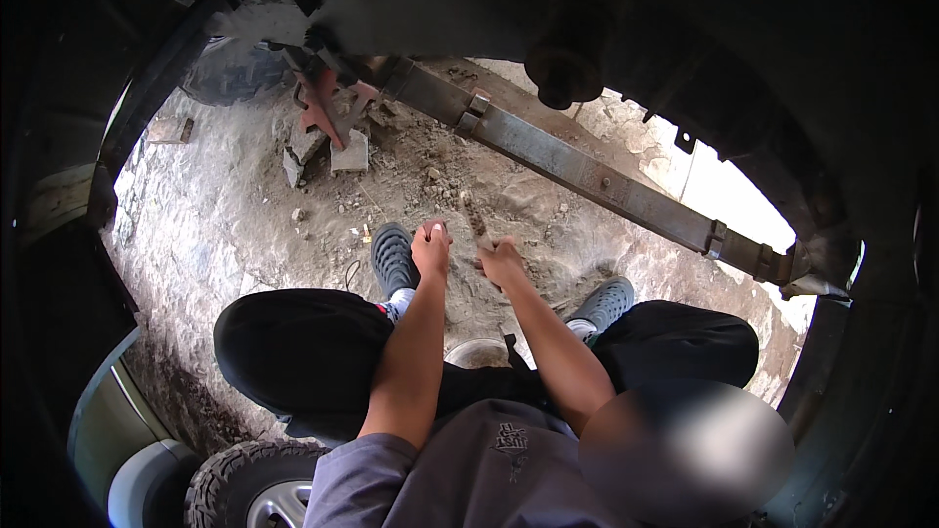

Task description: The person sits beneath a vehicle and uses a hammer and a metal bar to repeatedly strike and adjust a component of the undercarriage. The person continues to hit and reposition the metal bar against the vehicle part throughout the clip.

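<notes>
My left hand (pixel 430 244) is closed in a fist over the dirt floor, close beside a grey clog. Whatever it may hold is hidden by the fingers. A short way to its right, my right hand (pixel 503 263) grips a slim, rough brown rod-like tool (pixel 474 218), which has a paler part near the fingers. The far end of the tool points up and forward, away from me. Its exact kind is hard to make out against the soil. The two hands are apart, between my spread knees.
A long metal bar (pixel 558 161) slants across in front, below the dark vehicle underside (pixel 440 5). A red stand-like support (pixel 320 103) and a broken block (pixel 350 153) are at the far left. A tyre (pixel 230 489) lies near my left side, and a round pale object (pixel 477 353) between my legs.
</notes>
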The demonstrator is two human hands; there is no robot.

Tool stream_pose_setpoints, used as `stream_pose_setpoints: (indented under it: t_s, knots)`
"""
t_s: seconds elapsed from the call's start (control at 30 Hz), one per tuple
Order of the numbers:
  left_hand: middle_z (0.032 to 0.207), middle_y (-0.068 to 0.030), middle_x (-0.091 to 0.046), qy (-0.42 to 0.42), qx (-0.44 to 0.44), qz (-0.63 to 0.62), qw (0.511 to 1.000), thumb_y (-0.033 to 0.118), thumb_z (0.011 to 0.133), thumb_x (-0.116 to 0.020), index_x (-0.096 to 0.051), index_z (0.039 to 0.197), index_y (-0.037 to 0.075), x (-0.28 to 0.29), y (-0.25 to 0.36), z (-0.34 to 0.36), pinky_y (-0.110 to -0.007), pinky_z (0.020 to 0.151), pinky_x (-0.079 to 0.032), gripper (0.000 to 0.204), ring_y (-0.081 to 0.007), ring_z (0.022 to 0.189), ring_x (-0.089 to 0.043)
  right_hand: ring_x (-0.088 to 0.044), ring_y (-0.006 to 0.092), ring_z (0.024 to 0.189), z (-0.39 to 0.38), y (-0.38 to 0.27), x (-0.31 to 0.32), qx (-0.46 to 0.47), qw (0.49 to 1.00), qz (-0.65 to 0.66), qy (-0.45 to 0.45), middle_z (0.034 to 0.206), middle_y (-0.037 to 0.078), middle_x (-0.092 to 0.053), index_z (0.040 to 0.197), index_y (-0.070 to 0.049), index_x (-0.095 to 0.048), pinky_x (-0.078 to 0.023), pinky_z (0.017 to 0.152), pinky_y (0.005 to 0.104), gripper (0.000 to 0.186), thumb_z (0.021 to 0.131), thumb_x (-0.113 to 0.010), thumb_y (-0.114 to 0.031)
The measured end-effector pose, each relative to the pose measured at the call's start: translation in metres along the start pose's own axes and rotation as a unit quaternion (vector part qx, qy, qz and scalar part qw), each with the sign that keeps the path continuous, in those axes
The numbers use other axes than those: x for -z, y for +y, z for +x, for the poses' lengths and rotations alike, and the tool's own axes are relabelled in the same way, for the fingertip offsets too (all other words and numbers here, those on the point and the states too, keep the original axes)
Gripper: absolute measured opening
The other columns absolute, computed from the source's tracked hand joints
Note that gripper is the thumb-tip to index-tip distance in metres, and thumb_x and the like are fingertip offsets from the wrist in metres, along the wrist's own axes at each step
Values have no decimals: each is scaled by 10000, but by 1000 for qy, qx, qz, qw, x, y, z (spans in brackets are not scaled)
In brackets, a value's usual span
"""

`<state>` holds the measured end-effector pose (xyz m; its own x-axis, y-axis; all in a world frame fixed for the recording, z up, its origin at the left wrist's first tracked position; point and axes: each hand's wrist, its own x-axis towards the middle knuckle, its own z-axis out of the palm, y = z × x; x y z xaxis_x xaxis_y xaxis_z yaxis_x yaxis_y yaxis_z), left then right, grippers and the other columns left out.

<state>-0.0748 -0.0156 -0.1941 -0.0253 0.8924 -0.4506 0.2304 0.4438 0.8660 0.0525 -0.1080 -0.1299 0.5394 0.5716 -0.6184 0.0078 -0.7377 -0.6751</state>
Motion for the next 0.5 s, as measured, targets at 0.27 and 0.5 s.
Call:
stream_pose_setpoints:
  t_s: [0.27, 0.5]
  knots:
    - [845, -67, -731, -1, 4, -33, 999, 222, 997, -594, -703, 1049, 27, -8, 32, -26, -324, 661, -544, 230, -147, 682, -679, -597, 126, 599, -113, -126, 38, 167, 949, 258, -72, 976, 93, -616, 1466, -92, -334, -448, 446, 280, 534, 1012, -610, -141]
    - [846, -62, -711, -52, -19, -52, 997, 179, 1008, -576, -701, 1089, 12, -15, 21, -19, -283, 595, -528, 224, -126, 656, -655, -653, 321, 884, -86, -113, 65, 336, 925, -22, 177, 1099, 215, -630, 1591, -78, -382, -529, 796, 437, 597, 1039, -599, -142]
